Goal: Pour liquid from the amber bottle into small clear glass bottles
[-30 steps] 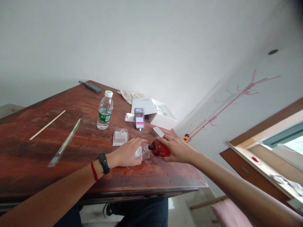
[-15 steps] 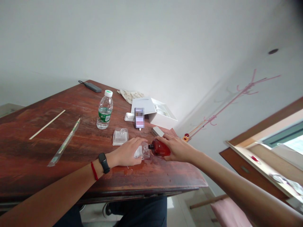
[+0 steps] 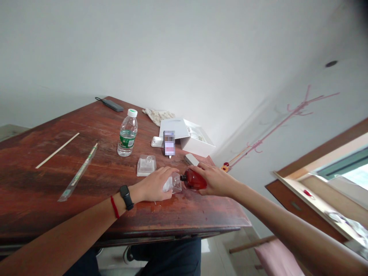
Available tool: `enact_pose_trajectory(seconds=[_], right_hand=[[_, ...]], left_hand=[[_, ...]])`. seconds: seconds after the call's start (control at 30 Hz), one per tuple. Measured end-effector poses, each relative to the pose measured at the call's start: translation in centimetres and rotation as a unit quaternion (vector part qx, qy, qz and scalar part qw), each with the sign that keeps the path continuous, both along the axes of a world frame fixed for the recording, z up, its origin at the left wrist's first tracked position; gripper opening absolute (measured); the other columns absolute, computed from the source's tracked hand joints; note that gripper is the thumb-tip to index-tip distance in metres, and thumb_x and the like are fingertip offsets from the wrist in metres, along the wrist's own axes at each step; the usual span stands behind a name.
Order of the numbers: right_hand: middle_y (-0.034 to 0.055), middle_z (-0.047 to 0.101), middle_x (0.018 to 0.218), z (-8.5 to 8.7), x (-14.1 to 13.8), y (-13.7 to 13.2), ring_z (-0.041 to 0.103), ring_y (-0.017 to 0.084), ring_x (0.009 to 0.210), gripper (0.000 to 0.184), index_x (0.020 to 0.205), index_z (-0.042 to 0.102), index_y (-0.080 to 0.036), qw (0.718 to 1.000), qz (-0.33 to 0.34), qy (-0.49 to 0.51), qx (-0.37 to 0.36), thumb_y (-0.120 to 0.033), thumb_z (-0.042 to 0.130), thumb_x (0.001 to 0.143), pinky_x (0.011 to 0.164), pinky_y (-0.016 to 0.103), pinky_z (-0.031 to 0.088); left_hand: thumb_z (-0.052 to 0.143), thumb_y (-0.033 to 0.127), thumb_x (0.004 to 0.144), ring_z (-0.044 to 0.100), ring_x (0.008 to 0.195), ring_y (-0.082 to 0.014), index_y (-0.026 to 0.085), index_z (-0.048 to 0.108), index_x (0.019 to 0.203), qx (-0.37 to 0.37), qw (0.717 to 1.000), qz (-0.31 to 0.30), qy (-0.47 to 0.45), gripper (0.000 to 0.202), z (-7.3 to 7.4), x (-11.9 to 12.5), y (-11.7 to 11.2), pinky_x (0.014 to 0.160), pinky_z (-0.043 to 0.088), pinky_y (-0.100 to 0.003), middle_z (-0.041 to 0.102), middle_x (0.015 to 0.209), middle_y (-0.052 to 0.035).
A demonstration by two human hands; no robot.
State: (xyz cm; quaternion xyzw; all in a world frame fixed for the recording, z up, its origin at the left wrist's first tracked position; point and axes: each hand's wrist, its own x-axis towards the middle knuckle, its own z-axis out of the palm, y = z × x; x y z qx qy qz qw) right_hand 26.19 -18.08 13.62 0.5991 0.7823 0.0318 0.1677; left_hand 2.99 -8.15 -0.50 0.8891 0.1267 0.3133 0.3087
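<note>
My right hand [image 3: 211,179] is wrapped round a bottle of red liquid [image 3: 196,180], tilted sideways so that its dark neck points left. Facing that neck is a small clear plastic container [image 3: 176,183], and my left hand [image 3: 158,184] is closed on it at the table's front. The neck is right at the container's edge; whether they touch, I cannot tell. A few drops of liquid [image 3: 156,207] wet the wood below my left hand. Behind that hand sits a second clear plastic container [image 3: 146,166], boxy with a small round part on top.
A water bottle [image 3: 127,134] stands upright on the wooden table [image 3: 94,115]. Left of it lie a wooden stick [image 3: 57,150] and a wrapped stick [image 3: 78,174]. A phone [image 3: 169,143] leans before an open white box [image 3: 198,145]; a grey block [image 3: 191,159] lies near my right hand.
Both hands and what they hold look almost unchanged. The view has shifted very slightly.
</note>
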Motion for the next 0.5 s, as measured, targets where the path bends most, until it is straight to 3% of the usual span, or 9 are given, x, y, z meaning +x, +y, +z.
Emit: enact_pose_trajectory(seconds=[0.23,0.5], right_hand=[[0.0182,0.068,0.133,-0.29,0.52,0.18,0.068,0.041,0.120,0.084,0.156,0.049,-0.022,1.000,0.009,-0.002,0.006,-0.031,0.079,0.078,0.096,0.049,0.054],[0.0172,0.069,0.130,-0.36,0.65,0.17,0.069,0.040,0.114,0.083,0.155,0.051,-0.024,1.000,0.018,-0.001,0.017,-0.033,0.080,0.078,0.097,0.049,0.053]], left_hand=[[0.074,0.014,0.079,0.058,0.140,-0.0373,0.020,0.048,0.149,0.003,1.000,0.001,-0.005,0.075,-0.24,0.08,0.06,0.120,0.047,-0.054,0.061,0.149,-0.0156],[0.076,0.015,0.079,0.060,0.138,-0.0377,0.023,0.047,0.149,0.006,1.000,0.000,-0.009,0.077,-0.36,0.14,0.12,0.119,0.048,-0.056,0.061,0.148,-0.0152]])
